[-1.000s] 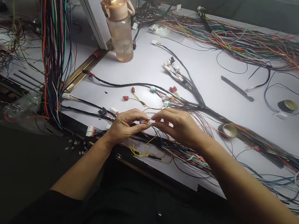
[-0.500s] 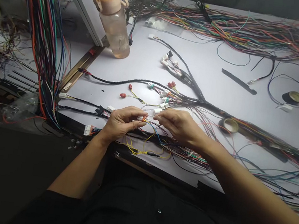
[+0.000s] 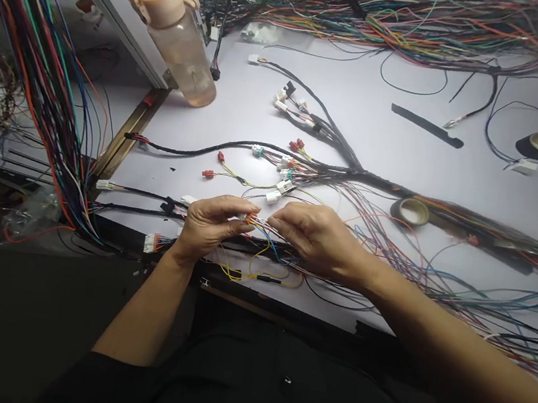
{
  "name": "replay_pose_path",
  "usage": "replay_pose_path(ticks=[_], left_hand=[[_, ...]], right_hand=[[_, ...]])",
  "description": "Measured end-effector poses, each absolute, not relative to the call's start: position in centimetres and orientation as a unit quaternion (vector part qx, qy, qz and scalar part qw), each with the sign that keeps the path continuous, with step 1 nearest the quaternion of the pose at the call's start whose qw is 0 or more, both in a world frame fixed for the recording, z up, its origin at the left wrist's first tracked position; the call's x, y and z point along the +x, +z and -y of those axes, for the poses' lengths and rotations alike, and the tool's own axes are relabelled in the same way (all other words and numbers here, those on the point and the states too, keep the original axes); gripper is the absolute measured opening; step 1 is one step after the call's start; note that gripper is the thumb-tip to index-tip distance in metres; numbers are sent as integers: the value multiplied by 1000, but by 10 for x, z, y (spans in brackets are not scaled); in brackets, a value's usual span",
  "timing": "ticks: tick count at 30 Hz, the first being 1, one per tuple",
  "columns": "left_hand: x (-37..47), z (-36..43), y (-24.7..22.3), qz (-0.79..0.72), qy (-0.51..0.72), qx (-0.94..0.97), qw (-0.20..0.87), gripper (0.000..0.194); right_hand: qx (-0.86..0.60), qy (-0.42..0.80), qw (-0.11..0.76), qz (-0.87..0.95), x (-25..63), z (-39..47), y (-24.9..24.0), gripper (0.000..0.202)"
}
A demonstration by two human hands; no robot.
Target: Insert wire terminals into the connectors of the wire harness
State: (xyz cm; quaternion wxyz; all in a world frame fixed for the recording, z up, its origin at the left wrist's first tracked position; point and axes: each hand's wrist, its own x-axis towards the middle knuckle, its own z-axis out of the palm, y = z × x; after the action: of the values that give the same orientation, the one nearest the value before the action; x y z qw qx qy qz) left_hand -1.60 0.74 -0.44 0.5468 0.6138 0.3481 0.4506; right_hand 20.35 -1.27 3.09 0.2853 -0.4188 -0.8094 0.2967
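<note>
Where the view begins at far left, a thick wire bundle [image 3: 39, 80] hangs down beside the bench [image 3: 179, 124]. Next, a white multi-pin connector [image 3: 150, 243] lies near the front edge; farther back, a bottle [image 3: 181, 64] stands upright. Two red plugs [image 3: 207, 174] [image 3: 221, 157] on yellowish leads come next.

Left hand [image 3: 205, 224]: fingers closed in a pinch on a small orange-and-white connector [image 3: 249, 217], held up over the front part of the bench, its wires leaving to the right. White connectors [image 3: 279, 191] lie just behind. Right hand [image 3: 311, 238]: fingers pinched together at thin wires [image 3: 263, 223] just right of the held connector; exactly which strand is gripped, can't tell.

Step in hand looks like fine handling of wires at the connector's wire side, probably fitting or checking a lead; seating unclear. From this pose, the next move calls for a firm left pinch, a straight lead and a small, lined-up right-hand motion, with neighboring wires kept out of the way. Farther right: dark-wrapped harness trunk [image 3: 385, 184], then a tape roll [image 3: 413, 211] beside it.
</note>
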Motion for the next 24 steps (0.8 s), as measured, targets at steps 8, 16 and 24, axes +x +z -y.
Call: replay_pose_path(ticks=[8,16,24], left_hand=[[-18,-10,-2,-376,414,608,564,32],[-19,-10,0,-358,413,612,572,18],[-16,-11,1,-347,449,558,605,18]], right_hand=[[-432,270,290,810,201,16,29,29],[-467,268,271,798,203,20,28,28],[-477,244,264,802,199,23,28,26]])
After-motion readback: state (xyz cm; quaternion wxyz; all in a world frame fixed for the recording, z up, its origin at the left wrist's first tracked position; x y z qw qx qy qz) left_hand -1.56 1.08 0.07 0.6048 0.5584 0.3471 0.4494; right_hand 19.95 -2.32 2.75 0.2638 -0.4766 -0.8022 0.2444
